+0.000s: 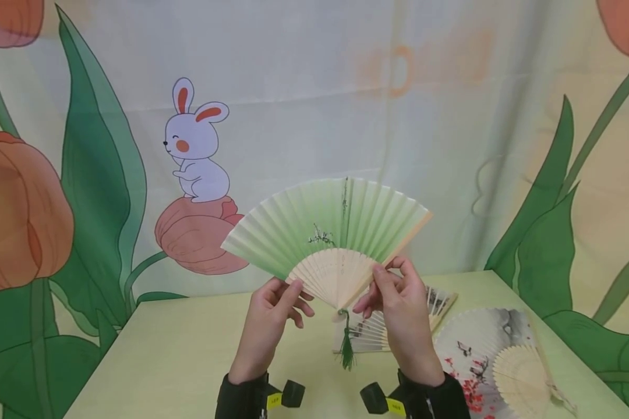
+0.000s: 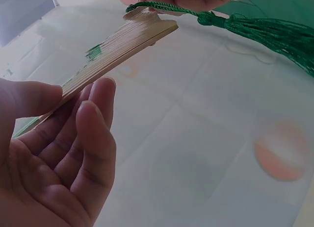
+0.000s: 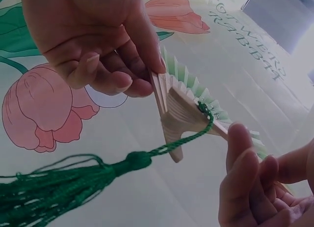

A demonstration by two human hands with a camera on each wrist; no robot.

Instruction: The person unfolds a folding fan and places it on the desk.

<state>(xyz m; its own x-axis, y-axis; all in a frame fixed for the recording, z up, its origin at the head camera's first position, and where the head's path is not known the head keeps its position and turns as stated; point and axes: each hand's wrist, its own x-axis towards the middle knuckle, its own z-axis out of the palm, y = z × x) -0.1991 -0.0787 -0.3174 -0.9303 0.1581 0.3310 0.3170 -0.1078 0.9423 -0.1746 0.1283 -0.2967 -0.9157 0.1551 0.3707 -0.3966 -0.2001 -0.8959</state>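
A green folding fan [image 1: 293, 218] with pale wooden ribs is spread wide and held upright above the table. My left hand [image 1: 272, 320] pinches its left outer rib between thumb and fingers. On the other side, my right hand [image 1: 400, 308] pinches the right outer rib, thumb in front. From the pivot hangs a green tassel [image 1: 347, 349]; in the right wrist view the tassel [image 3: 73, 188] trails from a cord at the ribs' joined end. The left wrist view shows the stacked ribs [image 2: 113, 58] edge-on, with the left thumb pressing their near side.
Behind my right hand a second open fan [image 1: 369, 331] with dark prints lies on the light green table [image 1: 162, 349]. A white fan [image 1: 482, 349] with red blossoms lies at the right. A printed curtain [image 1: 304, 116] with a rabbit and tulips hangs behind the table.
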